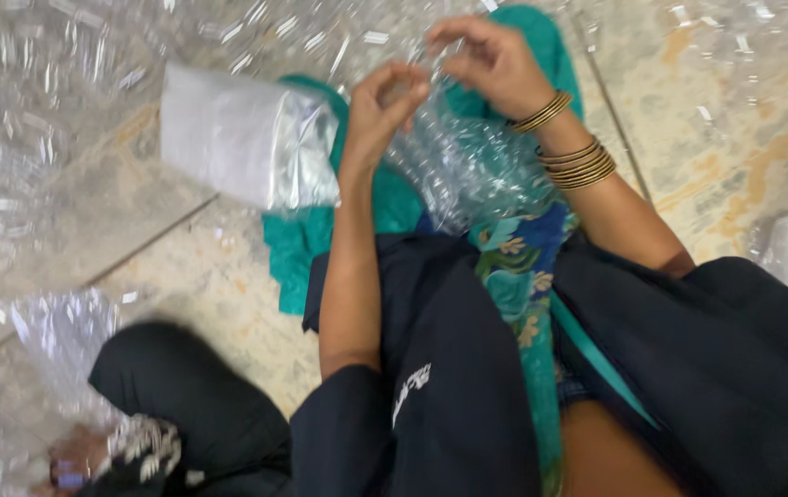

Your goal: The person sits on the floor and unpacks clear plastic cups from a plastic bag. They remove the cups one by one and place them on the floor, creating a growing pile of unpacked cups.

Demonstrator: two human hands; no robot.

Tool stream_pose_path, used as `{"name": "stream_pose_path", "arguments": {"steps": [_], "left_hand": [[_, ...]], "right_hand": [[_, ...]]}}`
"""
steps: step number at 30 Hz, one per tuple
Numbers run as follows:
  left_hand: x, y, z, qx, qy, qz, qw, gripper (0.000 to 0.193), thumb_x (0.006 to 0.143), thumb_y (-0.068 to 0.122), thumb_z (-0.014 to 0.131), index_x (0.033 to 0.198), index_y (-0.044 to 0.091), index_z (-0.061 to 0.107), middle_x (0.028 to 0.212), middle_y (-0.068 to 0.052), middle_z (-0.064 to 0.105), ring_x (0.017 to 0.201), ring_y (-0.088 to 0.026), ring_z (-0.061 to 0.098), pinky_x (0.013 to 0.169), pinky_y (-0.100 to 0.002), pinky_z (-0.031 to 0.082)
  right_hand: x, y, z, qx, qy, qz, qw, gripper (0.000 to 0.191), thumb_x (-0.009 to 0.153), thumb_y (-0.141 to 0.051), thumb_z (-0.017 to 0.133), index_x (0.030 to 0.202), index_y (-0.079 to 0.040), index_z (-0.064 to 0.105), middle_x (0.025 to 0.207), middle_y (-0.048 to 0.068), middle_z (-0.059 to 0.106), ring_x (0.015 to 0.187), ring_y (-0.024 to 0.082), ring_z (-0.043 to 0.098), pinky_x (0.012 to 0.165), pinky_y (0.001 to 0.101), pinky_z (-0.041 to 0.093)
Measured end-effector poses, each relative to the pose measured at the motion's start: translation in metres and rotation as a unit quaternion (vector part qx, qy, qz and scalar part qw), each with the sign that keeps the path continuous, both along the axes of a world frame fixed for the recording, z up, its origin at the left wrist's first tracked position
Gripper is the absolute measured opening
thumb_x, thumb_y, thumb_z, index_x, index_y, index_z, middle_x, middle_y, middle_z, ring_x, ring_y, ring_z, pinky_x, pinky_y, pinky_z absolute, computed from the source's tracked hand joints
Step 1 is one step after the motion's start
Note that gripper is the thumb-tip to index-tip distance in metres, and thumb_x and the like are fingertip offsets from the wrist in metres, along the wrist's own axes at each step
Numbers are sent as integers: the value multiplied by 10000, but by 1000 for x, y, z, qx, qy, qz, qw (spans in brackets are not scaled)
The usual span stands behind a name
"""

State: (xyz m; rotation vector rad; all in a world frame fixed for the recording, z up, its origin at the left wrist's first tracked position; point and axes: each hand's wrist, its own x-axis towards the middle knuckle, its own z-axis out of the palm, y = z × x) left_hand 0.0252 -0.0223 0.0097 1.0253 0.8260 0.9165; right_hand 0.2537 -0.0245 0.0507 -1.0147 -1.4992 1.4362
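While we sit on mottled stone floor (228, 276) strewn with clear plastic, left hand (385, 106) and right hand (491, 60) fingertips pinch small clear plastic piece (431, 69) above lap; wrapped white bundle (247, 138) nearby.

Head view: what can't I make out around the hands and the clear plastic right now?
- What the left hand pinches: its curled fingers cover it, and motion blur smears it.
- What the right hand grips: the clear plastic is see-through and blurred, so its edges are lost.
- Contents of the white packet: glare and blur.
- Plastic heaps on the floor: single pieces run together, cut off by the top and left edges.
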Motion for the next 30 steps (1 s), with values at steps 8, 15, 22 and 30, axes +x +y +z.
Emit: {"name": "stream_pose_path", "arguments": {"steps": [8,15,22,30], "left_hand": [[13,-7,9,209,193,-8,959,203,948,170,784,956,-20,713,898,-50,718,830,-77,632,721,-271,512],[17,-12,16,213,335,-46,917,179,948,157,735,992,-14,711,829,-86,667,683,-153,577,630,-315,473],[27,-15,-8,18,13,-109,994,392,1037,403,655,930,25,655,758,-35,618,627,-129,583,546,-280,453],[23,-12,-1,-193,9,-102,976,744,928,742,276,883,91,634,588,-35,608,423,-137,565,376,-267,430]], "right_hand": [[8,-3,19,175,-182,42,967,393,993,-314,732,1296,-81,644,1176,85,674,898,197,687,737,308,580],[7,-8,20,134,-172,60,974,382,973,-292,732,1280,-79,653,1116,70,663,724,147,637,647,307,525],[19,-3,21,82,-13,-5,997,328,1024,-72,736,1316,-50,587,1278,27,635,1102,75,630,920,270,558],[-3,-20,30,120,-220,-20,968,302,957,-144,790,1215,-36,676,1163,60,692,819,116,642,736,287,523]]}}
